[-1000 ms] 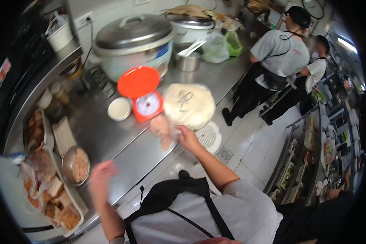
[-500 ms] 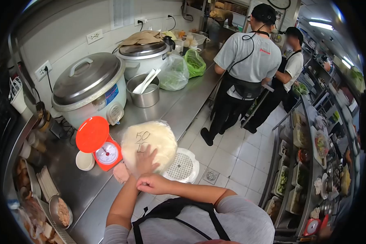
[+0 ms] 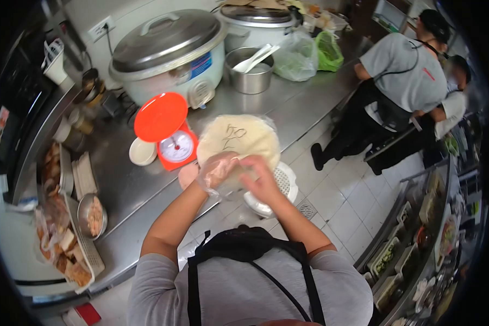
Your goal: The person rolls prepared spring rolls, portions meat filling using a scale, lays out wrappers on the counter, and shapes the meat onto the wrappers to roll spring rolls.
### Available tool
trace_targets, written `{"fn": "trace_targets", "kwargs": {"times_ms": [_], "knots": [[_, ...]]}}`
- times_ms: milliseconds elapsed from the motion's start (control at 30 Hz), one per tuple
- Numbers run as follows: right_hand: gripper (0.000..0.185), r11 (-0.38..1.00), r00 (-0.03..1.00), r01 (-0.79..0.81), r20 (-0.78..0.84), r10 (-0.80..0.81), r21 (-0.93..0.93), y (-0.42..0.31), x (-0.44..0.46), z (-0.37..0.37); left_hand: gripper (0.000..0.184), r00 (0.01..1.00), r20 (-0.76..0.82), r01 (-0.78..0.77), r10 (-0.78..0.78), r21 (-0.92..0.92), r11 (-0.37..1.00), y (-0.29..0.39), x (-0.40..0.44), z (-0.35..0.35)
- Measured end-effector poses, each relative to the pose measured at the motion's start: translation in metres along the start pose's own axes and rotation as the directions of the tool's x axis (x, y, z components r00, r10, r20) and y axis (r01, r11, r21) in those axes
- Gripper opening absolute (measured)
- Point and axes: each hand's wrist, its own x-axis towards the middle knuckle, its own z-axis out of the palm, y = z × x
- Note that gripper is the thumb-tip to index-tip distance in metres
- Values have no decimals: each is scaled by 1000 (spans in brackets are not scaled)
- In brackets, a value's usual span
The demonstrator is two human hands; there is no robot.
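Note:
Thin clear plastic covers my left hand and spreads loosely below it; whether it is a glove or a bag I cannot tell. The fingers of that hand look curled together within the plastic. Beside it, my right hand is slightly blurred, thumb and fingers apart, close to the plastic's edge. Just beyond both hands lies a big round plastic-wrapped pale bundle with handwritten marks on top. A red kitchen scale with a tilted red pan stands to its left, with a small white bowl alongside.
Behind the scale stands a large rice cooker, then a steel pot with white paddles. Bags sit farther along the steel counter. A bowl of pinkish food is at left. A white perforated stool and co-workers are at right.
My left hand has left its spread pose on the bundle and now has clear plastic over it. My right hand moved from the left wrist to the right. The view turned.

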Motion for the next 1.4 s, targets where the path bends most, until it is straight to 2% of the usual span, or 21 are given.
{"fn": "trace_targets", "kwargs": {"times_ms": [33, 67, 167, 300, 367, 433, 500, 567, 633, 733, 867, 967, 1000, 1067, 1100, 1133, 1200, 1233, 1267, 1300, 1400], "knots": [[34, 992, 993, -49, -116, 35, -119, 26, -4, -5, 28, 1000, -1, 26, -26, 4, 1000, 1, -6, -1], [40, 979, 956, -201, -223, 189, -28, 37, -7, -8, 27, 999, -36, 12, -13, -16, 1000, 1, -14, 2], [49, 946, 924, -319, -202, 325, 62, 83, -25, -8, 25, 987, 161, 0, -15, 91, 996, 3, -37, -14], [70, 986, 986, -156, -56, 160, 67, 94, -39, -10, 22, 932, 326, 90, -158, 214, 973, 43, -46, -63], [80, 999, 998, -28, 51, 26, 39, 92, -40, -14, 22, 982, 161, 96, -96, 6, 995, 70, -43, -98], [87, 988, 991, -12, 128, 32, -156, 89, -43, -16, 23, 983, 58, 178, -172, -123, 976, 90, -34, -136], [89, 963, 987, 6, 159, 38, -268, 86, -45, -14, 26, 978, -114, 146, -174, -219, 965, 115, -20, -166], [89, 952, 988, 14, 153, 35, -306, 84, -46, -12, 29, 975, -192, 103, -109, -41, 994, 119, 6, -195], [87, 968, 990, -26, 125, 58, -248, 88, -45, -11, 32, 977, -211, 13, -3, 44, 999, 134, 38, -217], [84, 986, 993, -82, 69, 93, -146, 84, -41, -13, 33, 964, -254, 15, -80, -249, 968, 159, 65, -225], [79, 986, 989, -142, -27, 145, 88, 76, -26, -24, 34, 900, -368, -57, -234, -632, 773, 160, 85, -211], [75, 748, 928, -252, -67, 367, 614, 54, -5, -34, 37, 838, -370, -205, -401, -894, 398, 125, 84, -168], [66, 643, 958, -154, -46, 284, 750, 71, -8, -36, 35, 795, -360, -195, -488, -914, 357, 103, 78, -144], [60, 598, 883, -332, 17, 470, 730, 66, -8, -41, 37, 722, -241, -46, -649, -952, 303, 60, 51, -87], [58, 563, 831, -413, 44, 555, 716, 64, -9, -42, 38, 704, -117, 42, -701, -978, 205, 1, 39, -49], [49, 499, 719, -576, 111, 686, 648, 91, -20, -43, 37, 579, 9, 166, -815, -980, 107, -20, 24, -20], [48, 445, 577, -743, 140, 805, 500, 87, -33, -40, 37, 498, 51, 192, -865, -980, 52, -42, -5, 12], [47, 407, 502, -812, 145, 853, 417, 83, -35, -38, 37, 525, 54, 227, -849, -971, 78, -49, -7, 10], [36, 406, 503, -762, 67, 862, 504, 78, -35, -37, 37, 548, 61, 263, -834, -959, 103, -56, -12, 9], [31, 462, 526, -764, 21, 850, 450, 83, -36, -39, 37, 567, 73, 301, -820, -946, 124, -60, -19, 10], [19, 593, 594, -738, -107, 798, 323, 94, -36, -51, 36, 559, -333, 529, -759, -562, 636, -72, -25, 6]]}}
